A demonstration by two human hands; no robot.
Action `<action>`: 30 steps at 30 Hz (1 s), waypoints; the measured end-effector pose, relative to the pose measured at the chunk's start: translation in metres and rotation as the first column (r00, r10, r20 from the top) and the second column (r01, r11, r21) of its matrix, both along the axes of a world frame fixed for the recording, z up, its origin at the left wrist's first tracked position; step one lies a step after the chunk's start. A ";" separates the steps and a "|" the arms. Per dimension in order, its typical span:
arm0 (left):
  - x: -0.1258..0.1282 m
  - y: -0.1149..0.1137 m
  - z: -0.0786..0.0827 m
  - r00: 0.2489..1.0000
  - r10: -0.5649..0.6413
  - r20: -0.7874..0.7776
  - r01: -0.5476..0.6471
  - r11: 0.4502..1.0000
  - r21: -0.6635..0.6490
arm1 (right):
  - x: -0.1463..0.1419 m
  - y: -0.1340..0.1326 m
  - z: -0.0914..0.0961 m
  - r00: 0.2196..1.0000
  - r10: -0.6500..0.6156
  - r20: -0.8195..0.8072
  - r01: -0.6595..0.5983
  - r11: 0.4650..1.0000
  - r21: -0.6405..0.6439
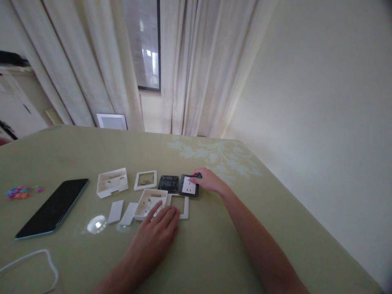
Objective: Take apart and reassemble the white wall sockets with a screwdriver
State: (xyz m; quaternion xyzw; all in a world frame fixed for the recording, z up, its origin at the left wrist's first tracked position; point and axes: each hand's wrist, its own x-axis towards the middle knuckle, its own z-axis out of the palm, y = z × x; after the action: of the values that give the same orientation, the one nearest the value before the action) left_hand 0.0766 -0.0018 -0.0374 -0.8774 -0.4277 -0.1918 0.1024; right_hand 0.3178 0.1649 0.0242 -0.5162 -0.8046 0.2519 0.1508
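Observation:
My left hand lies with fingers stretched out over the near edge of a white back box and beside a white frame that it partly overlaps. My right hand is closed at the upper right edge of a wall socket, a white face with slots on a black base, with a finger or thumb on the face. Something small, green and black shows at that hand; its kind is unclear. A black socket base lies just left of the socket.
Left of my hands lie a second white back box, another white frame and two white plates. Farther left are a dark tablet, small colourful pieces and a white cable. A wall borders the table's right side.

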 end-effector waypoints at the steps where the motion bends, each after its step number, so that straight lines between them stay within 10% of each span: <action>1: -0.002 0.000 0.001 1.000 0.010 0.016 -0.010 1.000 0.002 | -0.002 -0.001 0.000 1.000 -0.003 0.002 0.003 1.000 0.003; 12: -0.003 0.002 0.003 0.995 0.015 0.100 -0.017 1.000 0.023 | -0.010 -0.009 -0.003 0.990 -0.141 -0.012 0.141 0.983 0.121; 20: -0.006 -0.004 0.022 0.956 -0.027 0.292 0.026 1.000 0.009 | -0.003 -0.038 0.066 0.936 -0.177 -0.304 0.265 0.922 0.281; 24: -0.008 -0.004 0.028 0.931 -0.005 0.365 0.024 0.999 -0.048 | 0.001 -0.058 0.084 0.623 0.012 -0.782 0.098 0.991 0.094; 30: -0.034 0.011 0.034 0.937 0.154 0.313 -0.160 0.987 -0.005 | -0.004 -0.060 0.084 0.359 0.025 -0.933 0.044 0.998 0.044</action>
State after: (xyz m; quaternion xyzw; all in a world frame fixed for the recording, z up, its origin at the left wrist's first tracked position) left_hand 0.0421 0.0093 -0.0030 -0.7979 -0.5050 -0.3240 0.0574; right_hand 0.3142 0.1046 0.1087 -0.2828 -0.5820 0.4742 0.5970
